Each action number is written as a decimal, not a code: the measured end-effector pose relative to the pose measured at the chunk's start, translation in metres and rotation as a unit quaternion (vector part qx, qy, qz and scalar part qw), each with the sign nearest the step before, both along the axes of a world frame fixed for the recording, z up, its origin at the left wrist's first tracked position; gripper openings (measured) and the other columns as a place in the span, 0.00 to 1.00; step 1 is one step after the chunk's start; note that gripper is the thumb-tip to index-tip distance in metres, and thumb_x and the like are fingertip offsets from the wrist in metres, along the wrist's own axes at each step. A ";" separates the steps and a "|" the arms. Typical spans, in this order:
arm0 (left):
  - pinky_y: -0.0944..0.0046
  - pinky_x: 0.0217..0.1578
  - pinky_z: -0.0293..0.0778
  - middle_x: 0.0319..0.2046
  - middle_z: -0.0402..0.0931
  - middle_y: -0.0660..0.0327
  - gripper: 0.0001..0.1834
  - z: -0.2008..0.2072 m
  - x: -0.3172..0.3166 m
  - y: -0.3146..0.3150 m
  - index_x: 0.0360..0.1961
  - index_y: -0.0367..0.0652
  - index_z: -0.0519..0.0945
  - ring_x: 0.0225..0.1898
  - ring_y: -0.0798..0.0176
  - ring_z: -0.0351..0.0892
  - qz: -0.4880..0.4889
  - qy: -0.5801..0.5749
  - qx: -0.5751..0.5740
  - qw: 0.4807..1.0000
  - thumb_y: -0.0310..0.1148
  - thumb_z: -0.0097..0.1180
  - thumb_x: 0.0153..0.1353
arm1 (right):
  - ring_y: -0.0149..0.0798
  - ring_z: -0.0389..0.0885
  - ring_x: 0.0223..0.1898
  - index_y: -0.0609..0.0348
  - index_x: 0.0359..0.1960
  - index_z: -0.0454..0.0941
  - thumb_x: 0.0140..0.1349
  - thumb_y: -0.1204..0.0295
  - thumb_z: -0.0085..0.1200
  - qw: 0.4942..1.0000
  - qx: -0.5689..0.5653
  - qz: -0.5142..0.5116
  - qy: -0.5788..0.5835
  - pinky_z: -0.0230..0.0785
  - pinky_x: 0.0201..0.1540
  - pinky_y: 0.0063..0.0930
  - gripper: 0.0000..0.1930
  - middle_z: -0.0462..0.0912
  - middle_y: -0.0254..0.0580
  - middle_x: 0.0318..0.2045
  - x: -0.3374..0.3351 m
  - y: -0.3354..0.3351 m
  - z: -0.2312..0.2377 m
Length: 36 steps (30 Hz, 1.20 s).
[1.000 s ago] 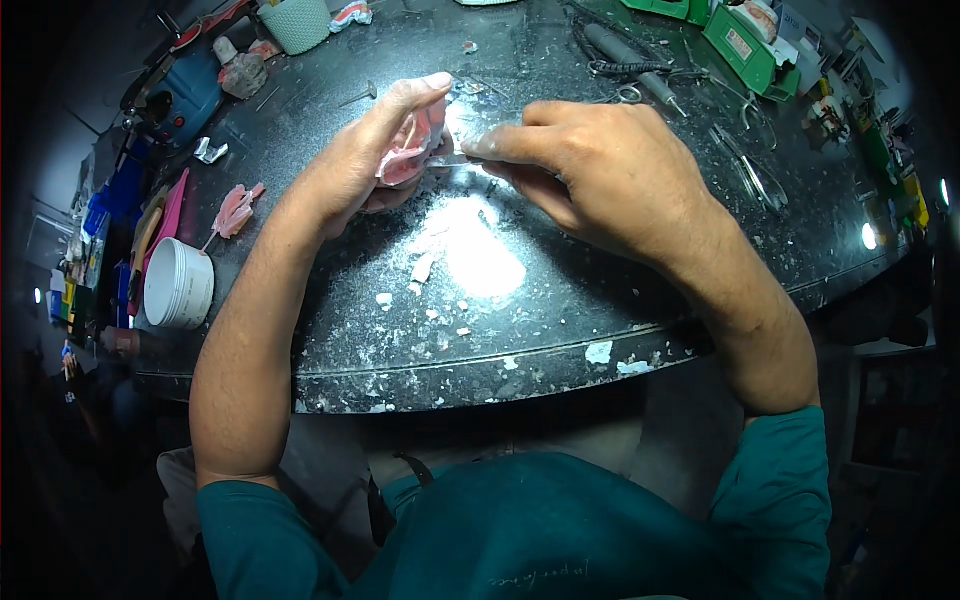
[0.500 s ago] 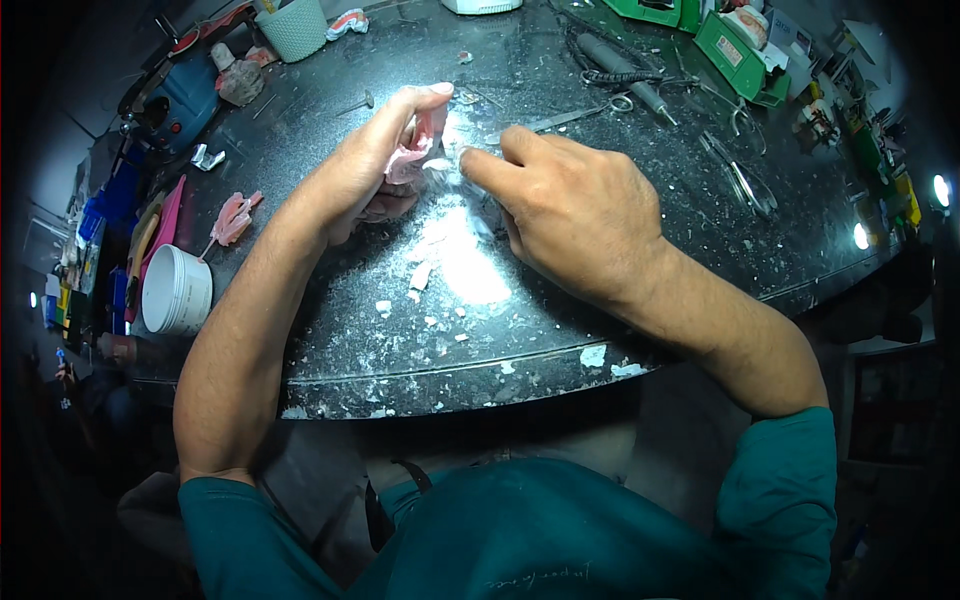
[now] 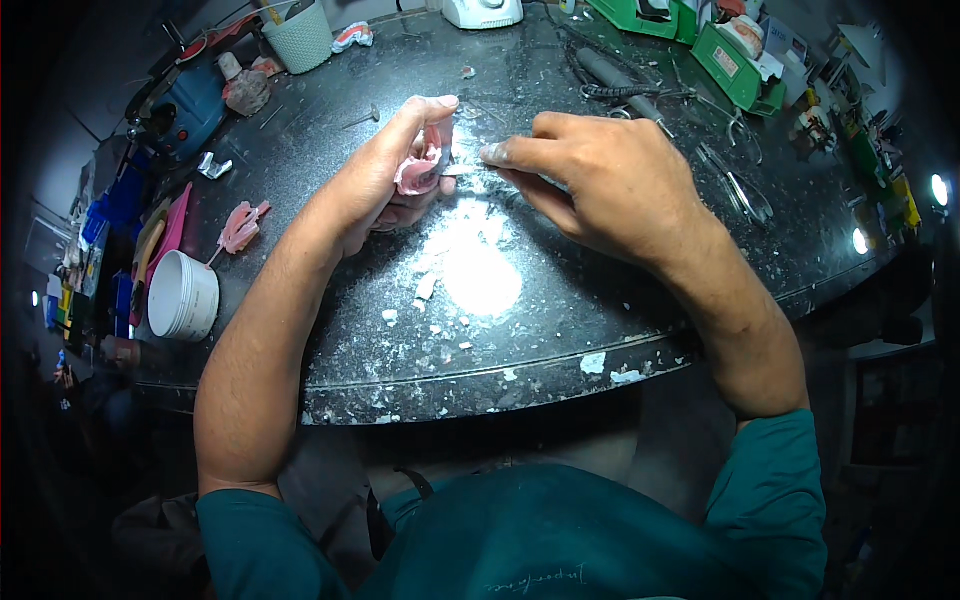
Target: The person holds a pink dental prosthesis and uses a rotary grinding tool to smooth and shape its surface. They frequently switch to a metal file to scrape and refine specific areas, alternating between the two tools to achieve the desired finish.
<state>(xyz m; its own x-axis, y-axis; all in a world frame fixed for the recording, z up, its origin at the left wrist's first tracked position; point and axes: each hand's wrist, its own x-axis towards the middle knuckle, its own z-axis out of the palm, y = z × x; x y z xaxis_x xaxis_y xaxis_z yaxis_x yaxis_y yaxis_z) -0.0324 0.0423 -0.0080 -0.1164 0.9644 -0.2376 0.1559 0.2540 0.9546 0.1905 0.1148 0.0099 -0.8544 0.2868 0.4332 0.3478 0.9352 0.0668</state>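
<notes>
My left hand is curled round a pink, denture-like piece with whitish patches, its thumb stretched along the far side. Part of the piece is hidden by the palm and fingers. Close by on the right, my right hand is closed in a pinch, with pale dust on its fingertips. A thin, pale sliver or blade tip shows between those fingertips and the pink piece; its kind cannot be made out. White crumbs lie on the dark worktop below the hands.
A white tub stands left of my forearm beside a ragged pink piece. Behind it are a blue machine and a pale textured basket. To the right lie a grey handpiece, scissor-like metal tools and green bins.
My right hand has drawn back slightly to the right, and its fingertips show more plainly. In my left hand, the pink piece has turned and more of its curved rim shows.
</notes>
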 end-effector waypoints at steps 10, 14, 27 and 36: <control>0.75 0.09 0.45 0.15 0.67 0.69 0.33 0.003 0.007 0.003 0.28 0.45 0.73 0.09 0.78 0.54 0.041 -0.037 -0.010 0.998 0.69 0.51 0.60 | 0.43 0.88 0.34 0.56 0.37 0.83 0.59 0.71 0.56 0.999 0.006 -0.034 0.021 0.82 0.32 0.36 0.06 0.83 0.42 0.31 -0.008 -0.025 -0.007; 0.74 0.09 0.45 0.15 0.64 0.70 0.32 0.002 0.003 0.004 0.27 0.46 0.73 0.09 0.77 0.53 0.043 -0.045 -0.032 0.998 0.68 0.52 0.60 | 0.38 0.85 0.31 0.58 0.33 0.80 0.55 0.73 0.57 0.997 0.057 -0.017 0.053 0.80 0.29 0.30 0.05 0.81 0.40 0.28 -0.014 -0.034 -0.016; 0.75 0.10 0.45 0.16 0.65 0.71 0.30 0.002 0.000 0.004 0.25 0.50 0.71 0.10 0.78 0.54 0.034 -0.062 -0.041 0.997 0.67 0.54 0.58 | 0.51 0.87 0.37 0.59 0.39 0.81 0.62 0.71 0.54 0.983 -0.165 -0.048 0.071 0.80 0.37 0.44 0.07 0.84 0.50 0.32 -0.019 -0.029 -0.021; 0.74 0.10 0.50 0.17 0.71 0.66 0.36 -0.007 -0.001 0.000 0.31 0.41 0.79 0.10 0.76 0.58 -0.003 -0.045 0.042 0.998 0.69 0.42 0.64 | 0.23 0.70 0.26 0.58 0.44 0.85 0.70 0.61 0.58 0.796 -0.602 0.065 0.023 0.65 0.31 0.23 0.13 0.77 0.28 0.22 -0.008 0.027 -0.011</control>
